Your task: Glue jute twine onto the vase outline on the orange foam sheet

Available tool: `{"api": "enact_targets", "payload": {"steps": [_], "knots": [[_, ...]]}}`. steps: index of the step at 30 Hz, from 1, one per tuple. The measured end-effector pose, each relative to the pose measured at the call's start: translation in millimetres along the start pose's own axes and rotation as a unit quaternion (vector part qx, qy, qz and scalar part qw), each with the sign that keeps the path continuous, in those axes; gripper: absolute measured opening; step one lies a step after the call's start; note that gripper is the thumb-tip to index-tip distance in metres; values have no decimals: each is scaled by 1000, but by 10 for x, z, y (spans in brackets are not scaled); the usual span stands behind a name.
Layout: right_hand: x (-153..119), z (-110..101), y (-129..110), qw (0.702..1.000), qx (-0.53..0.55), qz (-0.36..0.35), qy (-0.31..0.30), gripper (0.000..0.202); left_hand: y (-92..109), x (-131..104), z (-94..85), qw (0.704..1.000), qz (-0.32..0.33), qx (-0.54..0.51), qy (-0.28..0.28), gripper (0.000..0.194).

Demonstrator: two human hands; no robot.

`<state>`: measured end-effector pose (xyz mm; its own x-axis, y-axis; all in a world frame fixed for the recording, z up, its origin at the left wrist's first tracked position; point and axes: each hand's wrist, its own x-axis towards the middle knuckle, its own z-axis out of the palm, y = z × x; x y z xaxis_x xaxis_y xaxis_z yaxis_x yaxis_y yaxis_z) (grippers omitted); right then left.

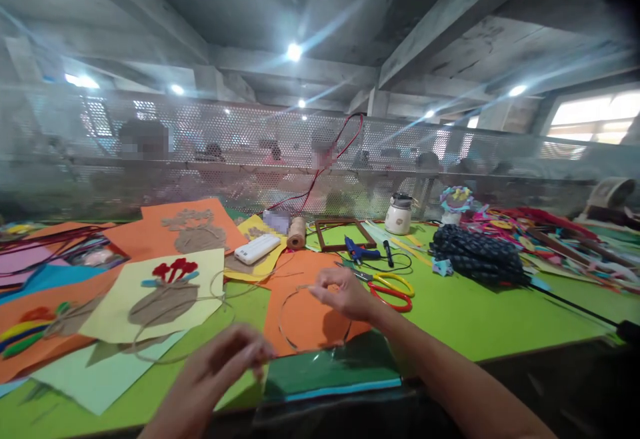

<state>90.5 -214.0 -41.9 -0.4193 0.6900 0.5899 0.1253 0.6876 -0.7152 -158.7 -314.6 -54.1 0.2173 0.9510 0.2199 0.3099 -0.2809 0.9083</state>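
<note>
My right hand is closed in a pinch on a thin piece of twine. The twine bends in a loose loop over a sheet of orange paper. To the left, my left hand hovers near the table's front edge. Its fingers are loosely curled and slightly blurred, with a gap at the thumb and nothing visible in them. Between my hands lies a dark green glossy sheet. Scissors with red and yellow handles rest just beyond my right wrist.
A twine spool, white power bank, blue glue gun, brown frame and white bottle stand behind. Left are paper collages; right, a dark patterned cloth bundle. A perforated metal screen closes the back.
</note>
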Motion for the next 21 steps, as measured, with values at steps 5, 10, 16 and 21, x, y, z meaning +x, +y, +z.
{"api": "enact_targets", "payload": {"steps": [5, 10, 16, 21], "knots": [[84, -112, -236, 993, -96, -30, -64, 32, 369, 896, 312, 993, 74, 14, -86, 36], [155, -328, -222, 993, -81, 2, -87, 25, 461, 1259, 456, 990, 99, -20, -100, 35], [199, -425, -12, 993, -71, 11, -98, 29, 332, 1399, 459, 961, 0, -168, -219, 41], [167, -447, 154, 992, -73, 25, -97, 29, 132, 1402, 479, 954, -37, -177, -241, 37]]}}
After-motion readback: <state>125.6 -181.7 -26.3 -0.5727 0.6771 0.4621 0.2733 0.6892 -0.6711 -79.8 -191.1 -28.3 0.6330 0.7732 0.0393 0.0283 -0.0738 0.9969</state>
